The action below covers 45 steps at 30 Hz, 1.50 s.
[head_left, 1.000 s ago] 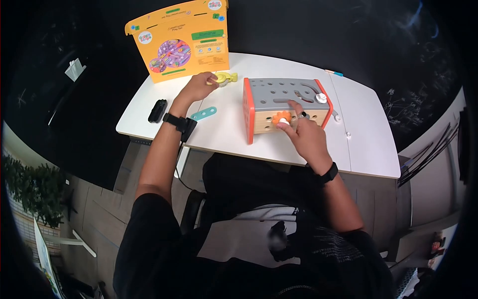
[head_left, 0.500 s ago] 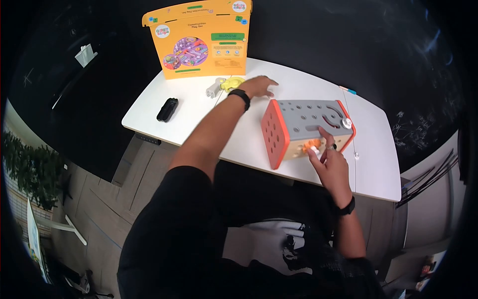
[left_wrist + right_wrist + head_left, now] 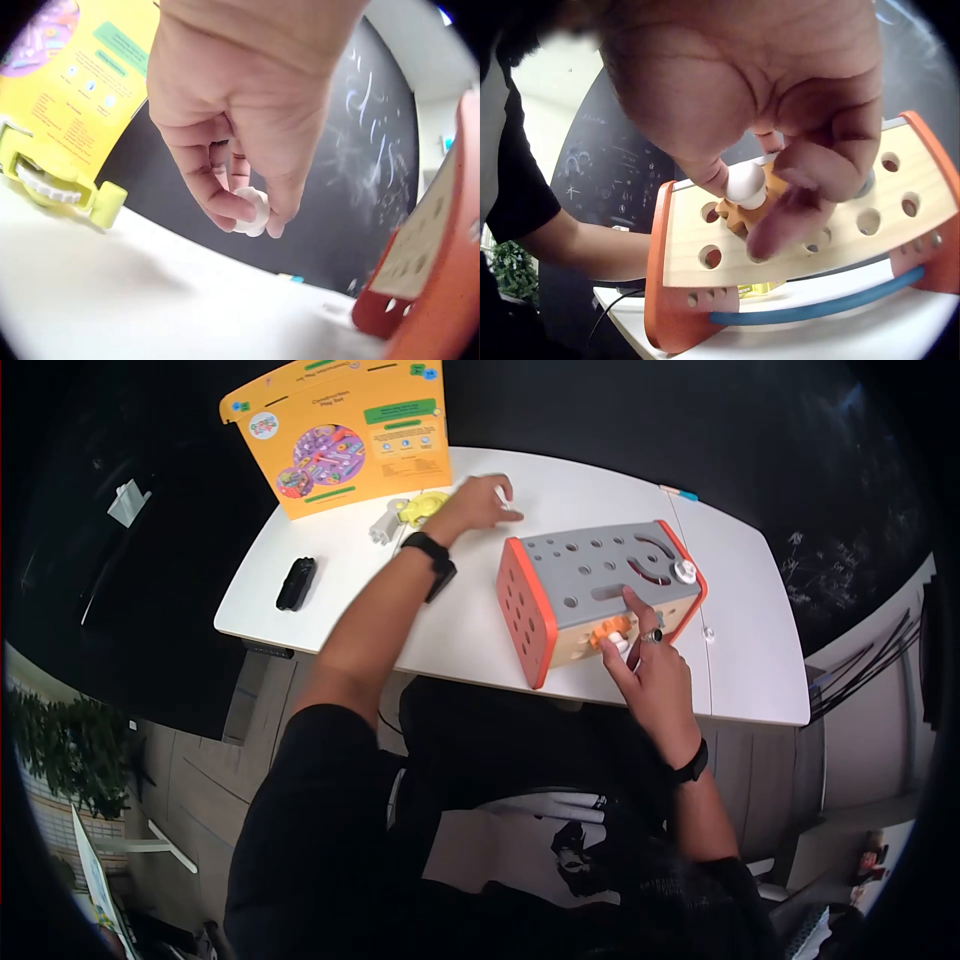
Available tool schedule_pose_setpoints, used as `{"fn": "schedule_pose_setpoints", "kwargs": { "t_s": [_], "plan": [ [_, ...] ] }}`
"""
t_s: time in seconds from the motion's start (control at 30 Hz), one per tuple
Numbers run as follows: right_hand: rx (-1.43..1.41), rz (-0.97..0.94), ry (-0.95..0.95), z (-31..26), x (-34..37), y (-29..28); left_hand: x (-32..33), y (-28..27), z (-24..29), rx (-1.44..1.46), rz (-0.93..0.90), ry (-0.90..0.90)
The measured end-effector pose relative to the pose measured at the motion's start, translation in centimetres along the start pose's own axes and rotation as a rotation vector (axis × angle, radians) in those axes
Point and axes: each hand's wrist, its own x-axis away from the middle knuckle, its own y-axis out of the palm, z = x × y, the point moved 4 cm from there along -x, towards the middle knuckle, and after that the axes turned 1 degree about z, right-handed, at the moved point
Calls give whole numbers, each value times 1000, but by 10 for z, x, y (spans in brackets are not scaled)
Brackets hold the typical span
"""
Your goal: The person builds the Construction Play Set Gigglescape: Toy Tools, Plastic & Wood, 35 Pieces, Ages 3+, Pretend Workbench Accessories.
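Note:
A toy workbench [image 3: 610, 575] has a grey perforated top, red-orange end panels and a pale wooden side [image 3: 870, 221] with holes. On that side sits an orange gear [image 3: 739, 216], with a white bolt [image 3: 747, 184] at its centre. My right hand [image 3: 660, 685] pinches the bolt between thumb and fingers, one finger reaching up to the top's edge. Beyond the bench's left end, my left hand [image 3: 478, 505] is raised over the table. It pinches a scalloped white plastic nut [image 3: 253, 212] between thumb and fingertips.
A yellow toy piece [image 3: 425, 507] and a light-grey piece [image 3: 387, 522] lie before the orange-yellow play set box [image 3: 345, 445]. Left of them is a black case [image 3: 296, 584]. A white knob [image 3: 685, 571] stands on the bench top; a marker [image 3: 680, 492] lies at the table's back edge.
My left hand has left the yellow piece and moved right, toward the bench's far left. The bench has turned, showing more of its left end. My right hand stays at the gear's bolt.

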Motion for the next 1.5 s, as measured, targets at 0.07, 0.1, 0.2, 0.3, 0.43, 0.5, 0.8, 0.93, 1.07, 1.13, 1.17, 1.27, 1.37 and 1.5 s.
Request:
{"fn": "schedule_pose_setpoints", "kwargs": {
  "t_s": [0.07, 0.1, 0.2, 0.3, 0.43, 0.5, 0.8, 0.93, 1.07, 1.13, 1.17, 1.27, 1.37, 1.5],
  "plan": [
    [15, 1, -11, 3, 1, 1, 27, -20, 17, 84, 10, -126],
    [31, 8, -39, 3, 1, 2, 41, -26, 12, 88, 5, -137],
    [88, -46, -15, 2, 1, -1, 83, -42, 13, 374, 50, 14],
    [95, -67, 6, -3, 1, 0, 127, -38, 24, 432, -20, -58],
    [115, -46, 12, -2, 2, 2, 151, -17, 37, 477, -49, -99],
    [109, -25, -5, -1, 0, 3, 153, -6, 44, 541, 34, -83],
    [107, -91, 19, -6, -4, -1, 149, 3, 46, 652, 222, -133],
    [70, -78, 14, -4, -5, 0, 138, 3, 47, 607, 178, -112],
    [25, -36, -25, 5, -8, 5, 146, 20, 53, 734, 104, -141],
    [30, -65, 10, 2, -7, 1, 155, 29, 57, 653, 121, -134],
    [37, -100, 36, 1, -7, 1, 159, 32, 59, 576, 148, -130],
    [60, -43, -26, 1, -5, 1, 157, 0, 106, 214, 73, -136],
    [-102, -85, -24, 6, 0, 3, 130, -13, 132, 159, 160, -14],
    [-1099, 7, 315, 45, 26, 29, 85, 7, 153, -229, -123, 139]
  ]
}}
